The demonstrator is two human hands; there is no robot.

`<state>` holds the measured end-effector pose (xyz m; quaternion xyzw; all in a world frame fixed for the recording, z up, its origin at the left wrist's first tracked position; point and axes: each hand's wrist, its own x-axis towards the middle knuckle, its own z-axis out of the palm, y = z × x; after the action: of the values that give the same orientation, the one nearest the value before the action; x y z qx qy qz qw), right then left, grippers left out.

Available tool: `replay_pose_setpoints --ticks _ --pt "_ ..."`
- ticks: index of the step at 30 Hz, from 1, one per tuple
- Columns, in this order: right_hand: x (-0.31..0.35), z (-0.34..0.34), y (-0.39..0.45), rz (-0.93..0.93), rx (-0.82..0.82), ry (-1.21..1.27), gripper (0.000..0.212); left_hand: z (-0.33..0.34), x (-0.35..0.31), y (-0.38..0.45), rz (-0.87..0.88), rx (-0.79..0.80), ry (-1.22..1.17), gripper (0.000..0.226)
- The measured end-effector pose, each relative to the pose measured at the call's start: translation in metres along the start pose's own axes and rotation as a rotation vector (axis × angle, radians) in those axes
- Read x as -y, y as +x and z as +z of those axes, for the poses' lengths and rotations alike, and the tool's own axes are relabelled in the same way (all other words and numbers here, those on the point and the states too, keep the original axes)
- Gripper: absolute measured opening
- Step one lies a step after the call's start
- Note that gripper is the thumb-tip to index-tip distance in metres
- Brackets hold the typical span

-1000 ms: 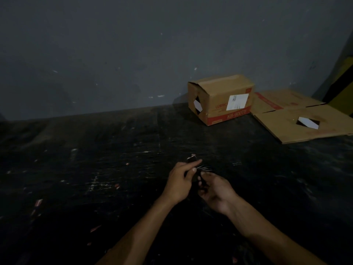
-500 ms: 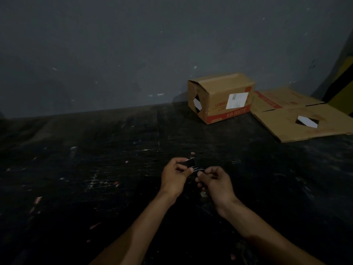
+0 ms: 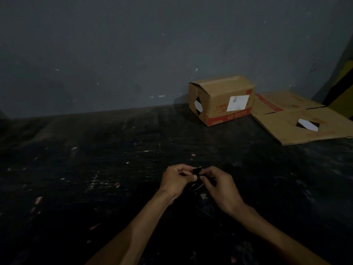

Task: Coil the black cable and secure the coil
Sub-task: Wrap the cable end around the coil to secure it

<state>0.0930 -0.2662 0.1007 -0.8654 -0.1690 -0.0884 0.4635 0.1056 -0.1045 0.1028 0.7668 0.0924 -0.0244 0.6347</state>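
Left hand (image 3: 174,178): closed on the black cable (image 3: 196,185), coiled, held just above the dark tabletop (image 3: 114,159). Right hand (image 3: 216,181): has closed in, pinching a small black strap (image 3: 197,170) at the coil's top; securing looks under way.

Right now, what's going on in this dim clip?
A person works over a dark surface, both hands together on a small bundle of black cable. The left hand and right hand pinch a small black piece at its top, probably a fastener. A cardboard box and flattened cardboard lie behind.
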Motion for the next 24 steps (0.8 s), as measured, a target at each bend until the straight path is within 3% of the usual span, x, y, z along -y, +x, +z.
replay_pose_setpoints --ticks 3,5,10,13,17,24 --pt "-0.007 -0.002 0.000 -0.207 0.020 -0.302 0.005 0.001 0.002 -0.004 -0.011 0.073 0.078 0.032" --pt "-0.011 -0.002 0.002 -0.197 0.068 -0.356 0.004 0.001 0.004 -0.006 -0.006 0.110 0.169 0.040" --pt "-0.013 0.007 0.001 -0.011 0.188 -0.170 0.018 -0.002 0.010 -0.010 -0.005 0.185 0.240 0.040" --pt "-0.015 0.009 0.002 0.015 0.179 -0.137 0.018 -0.004 0.013 -0.013 -0.010 0.166 0.269 0.032" --pt "-0.014 0.010 0.004 0.079 0.200 -0.115 0.017 -0.006 0.012 -0.014 0.002 0.123 0.273 0.039" --pt "-0.012 0.011 0.015 0.169 0.178 0.009 0.019 -0.013 0.001 -0.007 0.061 0.164 0.266 0.032"
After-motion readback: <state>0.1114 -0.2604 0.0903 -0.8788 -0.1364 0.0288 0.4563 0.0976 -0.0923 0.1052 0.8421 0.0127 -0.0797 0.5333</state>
